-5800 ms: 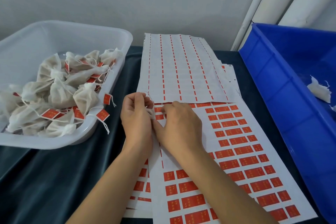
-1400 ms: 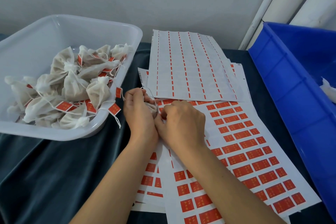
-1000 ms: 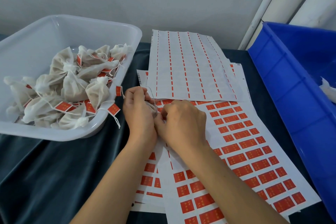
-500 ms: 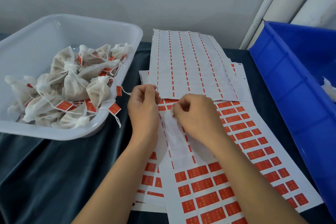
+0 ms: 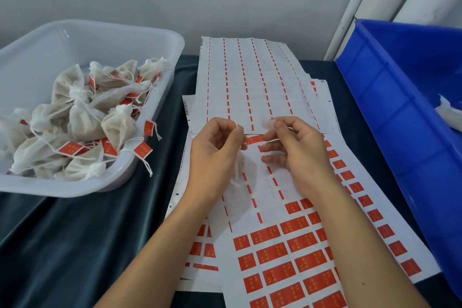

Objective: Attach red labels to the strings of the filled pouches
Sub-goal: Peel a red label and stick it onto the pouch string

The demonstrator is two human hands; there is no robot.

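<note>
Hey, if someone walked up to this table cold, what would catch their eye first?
Probably the sticker sheets of bright red labels fanned across the middle, with both hands working above them: the left hand pinches a string. The clear tub at left, heaped with tagged pouches, and the big blue bin at right come next.

Both hands raised apart, left hand (image 5: 215, 150) and right hand (image 5: 297, 150) apparently in pinching grip.

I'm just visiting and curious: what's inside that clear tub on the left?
The clear tub holds a heap of filled white pouches with tied strings, many carrying red labels; two labels hang over its near rim. Pouches lower in the heap, and the tub's bottom beneath them, are covered.
</note>
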